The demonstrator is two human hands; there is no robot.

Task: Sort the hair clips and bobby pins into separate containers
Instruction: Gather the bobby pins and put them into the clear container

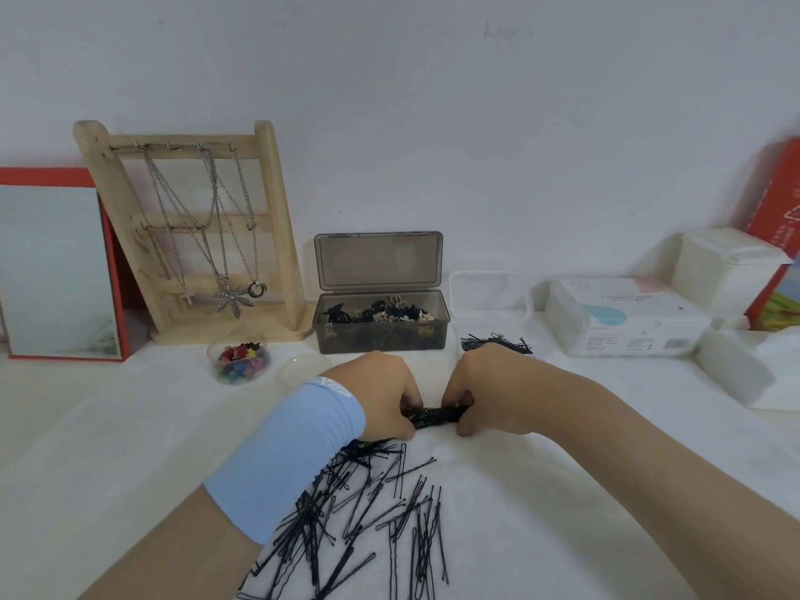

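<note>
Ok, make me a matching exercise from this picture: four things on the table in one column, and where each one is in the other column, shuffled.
Things
1. bundle of bobby pins
2. grey box
3. necklaces
4. mirror

Places
A. at the far left edge
B. hanging on the wooden stand
C. gripped between the left hand and the right hand
D. lid up, by the wall behind the hands

Pairs: 1-C, 2-D, 3-B, 4-A

Soft, flat light leaves only faint shadows, while the wide lens bends and blurs the red box (777, 218) at three o'clock.
</note>
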